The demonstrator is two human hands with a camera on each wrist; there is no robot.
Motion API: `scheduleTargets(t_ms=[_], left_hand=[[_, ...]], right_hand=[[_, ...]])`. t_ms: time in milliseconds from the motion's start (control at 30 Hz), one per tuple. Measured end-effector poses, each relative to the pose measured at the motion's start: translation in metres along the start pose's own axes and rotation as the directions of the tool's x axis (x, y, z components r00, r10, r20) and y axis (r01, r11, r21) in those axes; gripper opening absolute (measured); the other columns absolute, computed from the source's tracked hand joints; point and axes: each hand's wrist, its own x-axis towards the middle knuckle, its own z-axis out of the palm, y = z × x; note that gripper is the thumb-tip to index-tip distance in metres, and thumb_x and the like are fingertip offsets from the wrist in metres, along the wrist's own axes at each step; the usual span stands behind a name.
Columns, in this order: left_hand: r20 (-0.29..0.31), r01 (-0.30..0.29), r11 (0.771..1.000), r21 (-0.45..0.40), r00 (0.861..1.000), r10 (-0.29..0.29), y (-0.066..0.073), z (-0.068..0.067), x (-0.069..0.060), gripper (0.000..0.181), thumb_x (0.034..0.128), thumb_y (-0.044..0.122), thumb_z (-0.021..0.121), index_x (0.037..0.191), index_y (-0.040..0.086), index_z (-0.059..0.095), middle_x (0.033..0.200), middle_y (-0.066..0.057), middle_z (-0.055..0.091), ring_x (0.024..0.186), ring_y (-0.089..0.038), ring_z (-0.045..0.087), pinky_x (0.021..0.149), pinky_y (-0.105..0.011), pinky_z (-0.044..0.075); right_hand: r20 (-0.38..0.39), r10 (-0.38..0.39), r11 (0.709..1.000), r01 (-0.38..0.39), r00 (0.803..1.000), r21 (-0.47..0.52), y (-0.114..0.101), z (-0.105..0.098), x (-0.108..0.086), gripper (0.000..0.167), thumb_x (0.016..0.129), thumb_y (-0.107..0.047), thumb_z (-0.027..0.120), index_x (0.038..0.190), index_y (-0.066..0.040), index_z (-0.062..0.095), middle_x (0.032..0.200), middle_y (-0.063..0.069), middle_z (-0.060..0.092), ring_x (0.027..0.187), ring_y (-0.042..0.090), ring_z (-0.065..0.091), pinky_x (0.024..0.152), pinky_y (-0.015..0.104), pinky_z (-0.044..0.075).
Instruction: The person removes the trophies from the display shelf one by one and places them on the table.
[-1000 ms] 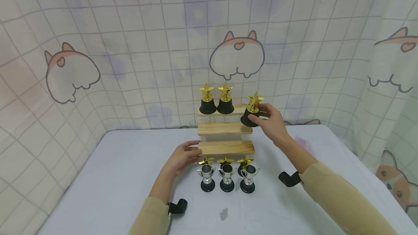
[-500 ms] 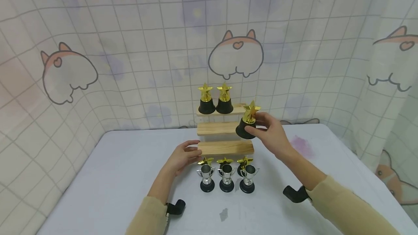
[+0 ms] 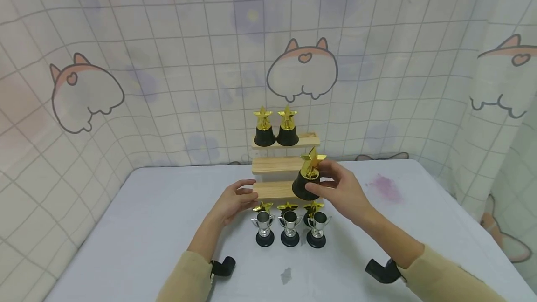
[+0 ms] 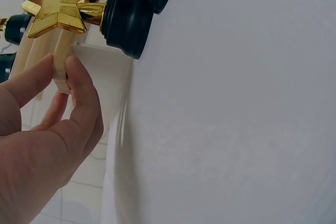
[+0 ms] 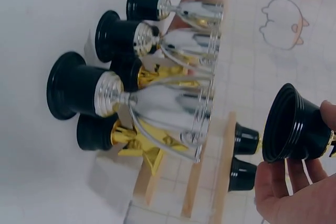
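My right hand grips a gold star trophy by its black base and holds it, slightly tilted, in front of the lowest board of a wooden stepped rack. The hollow underside of this trophy's base shows in the right wrist view. At the rack's left end, my left hand pinches the end of the lowest wooden board; the left wrist view shows thumb and fingers around that board end. Two more star trophies stand upright on the top board.
Three silver cup trophies stand in a row on the white table before the rack. Right behind them are three gold star trophies, partly hidden. A patterned curtain hangs behind the table.
My right hand has brought the star trophy down and a little left, from near the top board to in front of the lowest one. The left hand stays on the board end.
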Motion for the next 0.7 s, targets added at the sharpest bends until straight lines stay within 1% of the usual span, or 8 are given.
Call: scheduleTargets(t_ms=[67,167,233,267,333,433,567,700], left_hand=[[0.000,0.002,1.000,-0.010,1.000,-0.002,0.000,0.000,0.000,0.053,0.0947,-0.005,0.069,0.144,-0.001,0.051,0.122,-0.025,0.059,0.099,-0.027,0.069,0.091,-0.038,0.060],[-0.001,0.004,1.000,-0.020,1.000,-0.004,-0.001,0.000,0.000,0.054,0.0947,-0.005,0.069,0.145,-0.001,0.050,0.122,-0.025,0.060,0.099,-0.027,0.069,0.091,-0.038,0.061],[-0.001,0.006,1.000,-0.028,1.000,-0.006,-0.002,0.000,0.001,0.054,0.0947,-0.006,0.069,0.145,-0.001,0.050,0.122,-0.025,0.060,0.098,-0.027,0.069,0.091,-0.038,0.060],[0.000,0.006,1.000,-0.028,1.000,-0.006,-0.002,0.000,0.001,0.054,0.0947,-0.005,0.069,0.145,-0.001,0.050,0.122,-0.025,0.060,0.098,-0.027,0.069,0.091,-0.038,0.060],[-0.001,0.008,0.999,-0.031,1.000,-0.008,-0.002,0.000,0.001,0.053,0.0948,-0.006,0.069,0.145,-0.001,0.051,0.122,-0.025,0.060,0.099,-0.027,0.069,0.092,-0.038,0.060],[-0.009,0.012,0.999,-0.031,1.000,-0.012,-0.001,0.000,0.001,0.053,0.0948,-0.005,0.069,0.144,0.000,0.052,0.122,-0.025,0.059,0.099,-0.027,0.069,0.092,-0.038,0.060],[-0.017,0.015,1.000,-0.028,1.000,-0.015,0.000,0.000,0.000,0.052,0.0947,-0.005,0.069,0.144,0.001,0.053,0.123,-0.025,0.059,0.099,-0.027,0.068,0.092,-0.038,0.060],[-0.015,0.015,1.000,-0.017,1.000,-0.015,0.000,0.000,0.000,0.052,0.0945,-0.004,0.070,0.144,0.000,0.052,0.123,-0.025,0.060,0.098,-0.027,0.069,0.091,-0.037,0.061]], right_hand=[[0.000,-0.022,1.000,0.022,1.000,-0.015,-0.001,0.004,-0.005,0.048,0.090,-0.015,0.081,0.131,-0.003,0.059,0.127,0.013,0.064,0.116,0.027,0.061,0.095,0.028,0.056],[0.000,-0.042,0.998,0.042,0.999,-0.040,-0.003,0.009,-0.012,0.046,0.089,-0.016,0.082,0.129,-0.006,0.061,0.122,0.009,0.066,0.113,0.024,0.061,0.098,0.036,0.056],[0.003,-0.044,0.997,0.044,0.999,-0.058,-0.005,0.013,-0.018,0.045,0.089,-0.018,0.083,0.127,-0.009,0.061,0.120,0.006,0.066,0.111,0.023,0.062,0.098,0.042,0.056],[0.008,-0.043,0.998,0.043,0.999,-0.056,-0.005,0.015,-0.020,0.045,0.088,-0.018,0.084,0.127,-0.010,0.062,0.120,0.006,0.067,0.110,0.024,0.062,0.099,0.045,0.055],[0.024,-0.036,0.998,0.037,0.999,-0.050,-0.006,0.019,-0.024,0.045,0.089,-0.019,0.084,0.127,-0.011,0.062,0.120,0.005,0.066,0.109,0.025,0.063,0.099,0.048,0.055],[0.045,-0.030,0.999,0.032,0.999,-0.030,-0.007,0.023,-0.028,0.044,0.089,-0.020,0.083,0.126,-0.012,0.062,0.120,0.005,0.066,0.107,0.026,0.063,0.099,0.050,0.055],[0.062,-0.025,0.999,0.026,0.998,-0.024,-0.008,0.028,-0.032,0.044,0.088,-0.021,0.084,0.127,-0.013,0.062,0.121,0.005,0.066,0.108,0.024,0.063,0.100,0.047,0.055],[0.070,-0.013,0.999,0.015,0.997,-0.029,-0.006,0.033,-0.036,0.047,0.088,-0.021,0.084,0.128,-0.013,0.062,0.121,0.005,0.066,0.111,0.023,0.062,0.102,0.047,0.054]])
